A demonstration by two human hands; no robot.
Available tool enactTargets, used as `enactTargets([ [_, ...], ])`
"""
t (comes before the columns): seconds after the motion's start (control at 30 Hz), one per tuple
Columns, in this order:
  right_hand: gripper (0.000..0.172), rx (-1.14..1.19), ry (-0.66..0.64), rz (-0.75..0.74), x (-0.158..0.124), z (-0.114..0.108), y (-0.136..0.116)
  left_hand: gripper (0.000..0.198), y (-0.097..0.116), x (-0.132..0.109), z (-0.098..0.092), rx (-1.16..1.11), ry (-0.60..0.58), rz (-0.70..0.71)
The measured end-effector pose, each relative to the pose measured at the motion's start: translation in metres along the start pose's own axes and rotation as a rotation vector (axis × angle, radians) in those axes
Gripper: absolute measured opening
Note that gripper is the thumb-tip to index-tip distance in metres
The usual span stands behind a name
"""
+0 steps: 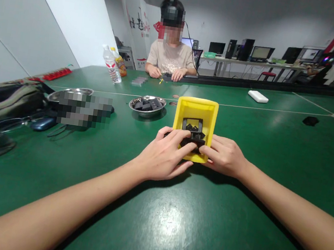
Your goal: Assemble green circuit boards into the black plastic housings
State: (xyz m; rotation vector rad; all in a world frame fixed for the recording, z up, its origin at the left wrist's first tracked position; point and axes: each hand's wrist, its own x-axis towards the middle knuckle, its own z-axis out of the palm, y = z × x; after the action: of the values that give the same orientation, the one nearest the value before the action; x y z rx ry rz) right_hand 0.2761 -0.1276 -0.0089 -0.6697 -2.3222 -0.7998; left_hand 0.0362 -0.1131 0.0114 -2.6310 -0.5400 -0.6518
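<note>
A yellow plastic bin (198, 101) stands on the green table in front of me, its opening facing me, with several black plastic parts (196, 126) inside. My left hand (162, 155) reaches over the bin's left and near edge. Its fingers are closed on a dark plastic part (197, 144) at the mouth of the bin; the shape of this part is mostly hidden. My right hand (226, 156) grips the bin's right side, its thumb over the near rim close to that part and other fingers along the outer wall.
A steel bowl (146, 112) of black parts sits beyond my left hand. A bag (6, 98), another steel bowl (89, 91) and a blue mouse-like object (43, 123) lie left. A water bottle (112, 65) stands farther back. Across the table sits a person (172, 55); a white box (258, 97) lies right.
</note>
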Motion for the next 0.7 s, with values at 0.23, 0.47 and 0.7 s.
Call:
enactTargets([
  [0.23,0.020,-0.007,-0.017,-0.007,-0.001,0.001,0.000,0.028,-0.001,-0.002,0.001,-0.081,0.092,-0.038],
  [0.47,0.025,-0.049,-0.015,-0.077,0.004,-0.002,-0.004,0.028,-0.003,0.003,-0.005,-0.028,0.135,-0.168],
  [0.7,0.029,-0.058,-0.021,-0.141,0.008,-0.003,-0.009,0.028,-0.001,0.003,-0.014,-0.056,0.037,-0.106],
])
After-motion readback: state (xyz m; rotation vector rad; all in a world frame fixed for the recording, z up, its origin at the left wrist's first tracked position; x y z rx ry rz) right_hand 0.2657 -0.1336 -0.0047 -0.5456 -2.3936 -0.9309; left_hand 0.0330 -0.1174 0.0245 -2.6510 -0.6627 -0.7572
